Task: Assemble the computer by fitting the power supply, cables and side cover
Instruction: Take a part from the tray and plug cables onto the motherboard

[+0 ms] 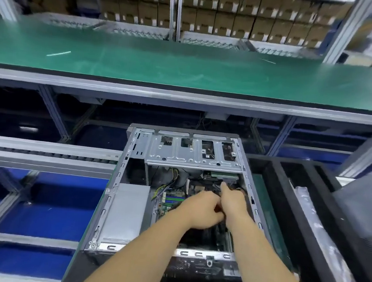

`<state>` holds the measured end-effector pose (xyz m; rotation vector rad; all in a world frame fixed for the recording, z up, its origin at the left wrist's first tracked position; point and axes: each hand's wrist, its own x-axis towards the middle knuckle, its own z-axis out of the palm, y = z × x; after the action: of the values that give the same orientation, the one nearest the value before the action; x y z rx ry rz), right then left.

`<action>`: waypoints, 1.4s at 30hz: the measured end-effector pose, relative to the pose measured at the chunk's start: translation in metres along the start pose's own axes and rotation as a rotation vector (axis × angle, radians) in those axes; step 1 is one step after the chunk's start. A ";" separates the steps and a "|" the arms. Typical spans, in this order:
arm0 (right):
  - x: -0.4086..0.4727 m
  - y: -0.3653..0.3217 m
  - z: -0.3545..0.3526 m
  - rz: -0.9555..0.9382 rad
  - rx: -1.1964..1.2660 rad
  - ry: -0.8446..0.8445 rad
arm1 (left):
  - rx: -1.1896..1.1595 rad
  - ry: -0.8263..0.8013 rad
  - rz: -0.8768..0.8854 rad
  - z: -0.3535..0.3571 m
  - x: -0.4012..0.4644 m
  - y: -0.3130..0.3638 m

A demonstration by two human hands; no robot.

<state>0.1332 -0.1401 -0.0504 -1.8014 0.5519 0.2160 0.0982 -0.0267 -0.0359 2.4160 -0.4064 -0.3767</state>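
Note:
An open computer case (116, 193) lies on its side in front of me, its side cover off. A grey power supply (126, 212) sits in the case's left half. The green motherboard (170, 202) shows to its right, with yellow and black cables (165, 184) running up under the silver drive cage (193, 151). Both hands reach inside the case, close together. My left hand (201, 210) is curled over the board's middle. My right hand (231, 198) pinches a dark cable connector (228, 183) just below the drive cage. What the left fingers hold is hidden.
A green conveyor belt (187, 68) runs across behind the case, with stacked cardboard boxes (216, 9) on racks beyond. Black foam trays (293, 196) and a grey panel (365, 203) lie to the right. Blue bins (37, 208) sit under aluminium framing at left.

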 end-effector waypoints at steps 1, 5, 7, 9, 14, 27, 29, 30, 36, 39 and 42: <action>0.001 -0.001 0.001 0.006 0.028 -0.033 | 0.062 0.024 -0.007 -0.002 -0.003 0.001; 0.010 -0.006 0.010 -0.051 0.217 -0.074 | 0.138 0.430 -0.132 -0.018 -0.025 -0.018; 0.009 -0.006 0.016 -0.044 0.247 -0.058 | 0.162 0.599 -0.198 -0.023 -0.035 -0.027; 0.008 -0.005 0.015 -0.042 0.177 -0.055 | 0.199 0.587 -0.231 -0.020 -0.040 -0.031; -0.002 -0.009 0.000 -0.067 -0.043 -0.168 | 0.234 0.417 -0.196 -0.009 -0.040 -0.024; -0.041 -0.019 -0.107 -0.733 -0.301 0.101 | -0.347 0.647 0.033 0.015 0.023 0.115; -0.018 0.012 -0.141 -0.525 -0.168 0.248 | -0.106 0.502 0.041 0.031 0.036 0.133; -0.007 0.031 -0.158 -0.395 -0.263 0.313 | -0.010 0.427 0.041 0.042 0.041 0.141; 0.013 0.135 -0.198 0.158 -0.789 -0.017 | 0.315 0.269 0.099 0.089 0.060 0.148; 0.005 0.156 -0.190 0.176 -0.736 -0.116 | 0.183 0.281 0.072 0.086 0.061 0.144; 0.002 0.155 -0.193 0.121 -0.759 -0.086 | 0.017 0.368 0.072 0.082 0.055 0.142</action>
<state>0.0355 -0.3554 -0.1256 -2.4735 0.5574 0.6507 0.0906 -0.1982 -0.0148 2.4112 -0.3300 0.1052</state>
